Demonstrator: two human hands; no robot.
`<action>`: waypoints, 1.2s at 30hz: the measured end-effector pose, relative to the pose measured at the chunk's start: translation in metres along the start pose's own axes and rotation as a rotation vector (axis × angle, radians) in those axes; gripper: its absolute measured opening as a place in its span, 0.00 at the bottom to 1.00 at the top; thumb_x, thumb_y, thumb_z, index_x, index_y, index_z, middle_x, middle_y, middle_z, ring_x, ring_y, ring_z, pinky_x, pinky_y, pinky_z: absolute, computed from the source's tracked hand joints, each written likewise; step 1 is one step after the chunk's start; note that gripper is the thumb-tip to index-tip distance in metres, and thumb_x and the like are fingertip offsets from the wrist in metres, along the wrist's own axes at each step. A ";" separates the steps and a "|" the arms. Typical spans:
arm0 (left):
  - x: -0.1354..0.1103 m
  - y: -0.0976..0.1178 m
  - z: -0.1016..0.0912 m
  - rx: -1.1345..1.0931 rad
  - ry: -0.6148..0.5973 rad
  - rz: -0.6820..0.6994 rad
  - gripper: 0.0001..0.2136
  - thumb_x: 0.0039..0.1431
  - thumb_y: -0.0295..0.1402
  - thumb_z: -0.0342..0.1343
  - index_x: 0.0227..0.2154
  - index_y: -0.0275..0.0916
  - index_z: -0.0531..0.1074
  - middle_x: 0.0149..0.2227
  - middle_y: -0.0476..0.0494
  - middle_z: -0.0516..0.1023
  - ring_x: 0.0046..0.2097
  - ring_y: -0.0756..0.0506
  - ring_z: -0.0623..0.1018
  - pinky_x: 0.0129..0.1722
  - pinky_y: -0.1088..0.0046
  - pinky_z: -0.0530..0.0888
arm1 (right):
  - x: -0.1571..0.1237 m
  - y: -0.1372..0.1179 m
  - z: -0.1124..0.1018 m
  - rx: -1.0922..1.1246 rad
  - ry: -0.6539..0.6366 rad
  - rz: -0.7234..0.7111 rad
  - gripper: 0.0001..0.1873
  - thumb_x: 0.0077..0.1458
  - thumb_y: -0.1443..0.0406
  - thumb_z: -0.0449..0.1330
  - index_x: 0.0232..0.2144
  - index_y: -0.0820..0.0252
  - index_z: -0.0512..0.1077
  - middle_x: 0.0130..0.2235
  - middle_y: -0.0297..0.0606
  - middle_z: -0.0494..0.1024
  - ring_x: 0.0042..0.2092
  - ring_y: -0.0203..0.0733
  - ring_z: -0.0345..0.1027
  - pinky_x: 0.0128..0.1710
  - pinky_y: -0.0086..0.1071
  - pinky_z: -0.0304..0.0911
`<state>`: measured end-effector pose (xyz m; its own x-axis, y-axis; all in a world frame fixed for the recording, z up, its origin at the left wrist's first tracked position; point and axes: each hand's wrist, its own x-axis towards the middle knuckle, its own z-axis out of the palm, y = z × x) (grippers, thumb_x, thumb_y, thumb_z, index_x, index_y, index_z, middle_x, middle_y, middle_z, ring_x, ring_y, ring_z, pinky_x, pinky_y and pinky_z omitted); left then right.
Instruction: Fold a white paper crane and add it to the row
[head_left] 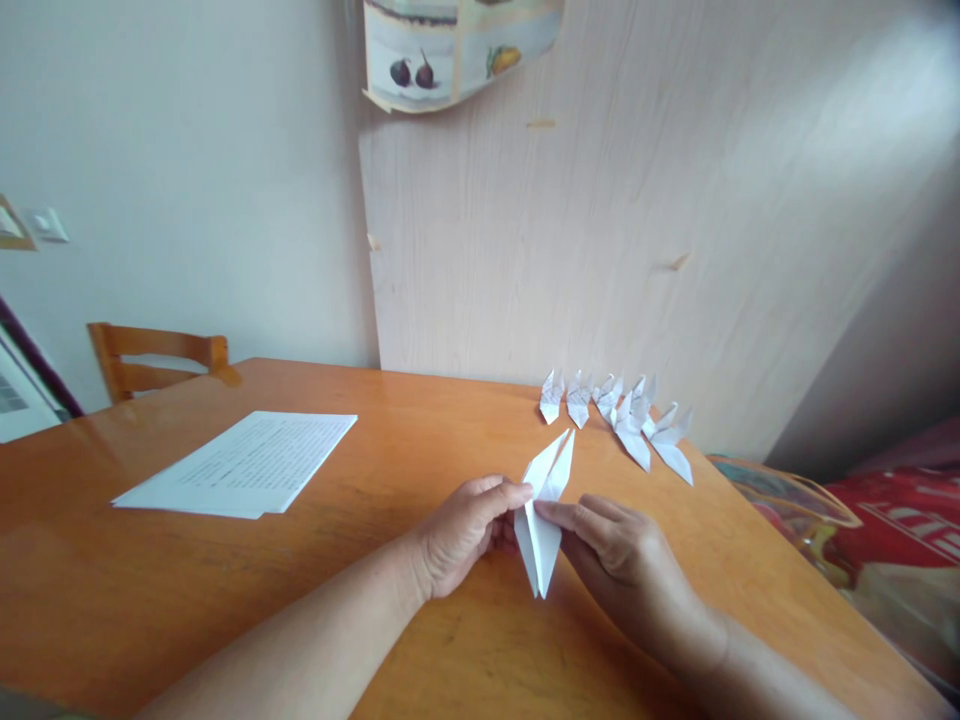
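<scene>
A long, narrow piece of folded white paper (541,545) is held over the table between both hands. It has two pointed strips at the far end and a split point at the near end. My left hand (472,530) pinches its left edge, thumb on top and the other fingers partly hidden beneath. From the right, my right hand (619,550) grips the middle, a fingertip lying on the face near the centre crease. Beyond it, several finished folded paper cranes (631,430) stand in a group on the table.
The wooden table (420,430) runs back to a pale panel. A stack of printed sheets (247,465) lies at the left. Behind the table's left side stands a wooden chair (161,350). Red and clear plastic bags (900,530) crowd the right edge.
</scene>
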<state>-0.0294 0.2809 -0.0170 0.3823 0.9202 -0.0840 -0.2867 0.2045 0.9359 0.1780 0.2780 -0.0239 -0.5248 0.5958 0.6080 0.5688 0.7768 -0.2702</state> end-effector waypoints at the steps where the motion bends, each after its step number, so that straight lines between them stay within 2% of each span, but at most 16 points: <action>1: 0.000 0.000 0.000 0.022 0.015 -0.009 0.14 0.55 0.43 0.61 0.32 0.36 0.69 0.28 0.48 0.72 0.30 0.49 0.70 0.33 0.72 0.63 | 0.000 0.000 0.000 0.006 -0.010 0.004 0.14 0.67 0.69 0.53 0.47 0.57 0.77 0.28 0.36 0.72 0.28 0.38 0.66 0.28 0.30 0.57; 7: 0.001 -0.001 0.002 0.113 0.053 0.019 0.10 0.54 0.36 0.61 0.33 0.36 0.70 0.28 0.49 0.72 0.31 0.50 0.69 0.33 0.73 0.63 | 0.000 -0.003 0.001 0.140 -0.057 0.072 0.15 0.65 0.69 0.52 0.49 0.55 0.74 0.32 0.36 0.74 0.31 0.38 0.69 0.31 0.31 0.59; 9: 0.000 0.000 0.003 0.141 0.055 0.031 0.09 0.55 0.36 0.60 0.32 0.36 0.70 0.28 0.49 0.72 0.30 0.50 0.69 0.32 0.73 0.64 | 0.000 -0.004 0.001 0.252 -0.035 0.179 0.13 0.65 0.68 0.52 0.47 0.55 0.73 0.31 0.34 0.74 0.31 0.37 0.68 0.32 0.31 0.60; 11: 0.000 0.001 0.004 0.155 0.049 0.037 0.09 0.55 0.36 0.59 0.32 0.36 0.69 0.28 0.48 0.73 0.30 0.49 0.70 0.32 0.72 0.65 | 0.001 -0.004 0.000 0.362 0.053 0.348 0.08 0.66 0.65 0.52 0.41 0.56 0.71 0.30 0.32 0.73 0.30 0.37 0.66 0.31 0.30 0.60; 13: -0.001 0.002 0.005 0.169 0.048 0.043 0.09 0.56 0.36 0.59 0.32 0.36 0.69 0.28 0.48 0.73 0.30 0.49 0.71 0.32 0.72 0.65 | 0.004 -0.004 -0.001 0.442 0.128 0.521 0.10 0.66 0.59 0.53 0.36 0.57 0.69 0.29 0.32 0.71 0.30 0.37 0.63 0.30 0.31 0.59; 16: -0.002 0.004 0.006 0.186 0.050 0.048 0.08 0.56 0.36 0.59 0.34 0.36 0.71 0.29 0.47 0.74 0.31 0.49 0.72 0.34 0.72 0.66 | 0.011 -0.006 -0.004 0.576 0.055 0.644 0.17 0.64 0.50 0.55 0.36 0.58 0.70 0.32 0.36 0.74 0.33 0.40 0.65 0.33 0.33 0.61; 19: -0.003 0.003 0.007 0.186 0.034 0.063 0.09 0.57 0.36 0.59 0.36 0.35 0.72 0.32 0.45 0.76 0.34 0.47 0.73 0.37 0.70 0.68 | 0.015 -0.009 -0.003 0.725 -0.082 0.627 0.20 0.61 0.48 0.58 0.39 0.59 0.72 0.37 0.40 0.77 0.39 0.44 0.68 0.37 0.35 0.63; 21: -0.003 0.003 0.007 0.205 0.032 0.076 0.09 0.56 0.36 0.59 0.36 0.35 0.72 0.33 0.45 0.76 0.35 0.47 0.73 0.37 0.70 0.67 | 0.016 -0.010 -0.001 0.784 -0.118 0.619 0.19 0.60 0.49 0.60 0.38 0.60 0.72 0.38 0.40 0.78 0.40 0.46 0.69 0.39 0.36 0.64; 29: -0.003 0.001 0.005 0.374 0.044 0.155 0.10 0.59 0.38 0.59 0.33 0.36 0.71 0.31 0.49 0.72 0.34 0.48 0.69 0.35 0.72 0.64 | 0.012 -0.005 0.007 0.918 -0.069 0.587 0.18 0.59 0.50 0.62 0.37 0.59 0.74 0.36 0.39 0.78 0.37 0.44 0.70 0.38 0.37 0.66; 33: -0.003 0.000 0.004 0.418 0.046 0.181 0.12 0.60 0.41 0.59 0.30 0.37 0.70 0.29 0.50 0.70 0.33 0.49 0.67 0.34 0.73 0.62 | 0.011 -0.003 0.009 0.898 -0.056 0.580 0.18 0.59 0.50 0.61 0.37 0.59 0.73 0.35 0.38 0.78 0.36 0.42 0.70 0.37 0.36 0.66; 36: -0.003 0.000 0.003 0.408 0.040 0.162 0.12 0.59 0.41 0.60 0.32 0.36 0.72 0.31 0.49 0.72 0.34 0.48 0.69 0.35 0.73 0.64 | 0.013 -0.005 0.007 0.894 -0.068 0.587 0.18 0.58 0.49 0.62 0.37 0.59 0.73 0.35 0.38 0.78 0.37 0.43 0.70 0.38 0.36 0.67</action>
<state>-0.0277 0.2770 -0.0155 0.3241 0.9435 0.0691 0.0334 -0.0844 0.9959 0.1638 0.2832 -0.0199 -0.3697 0.9136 0.1695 0.0879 0.2160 -0.9724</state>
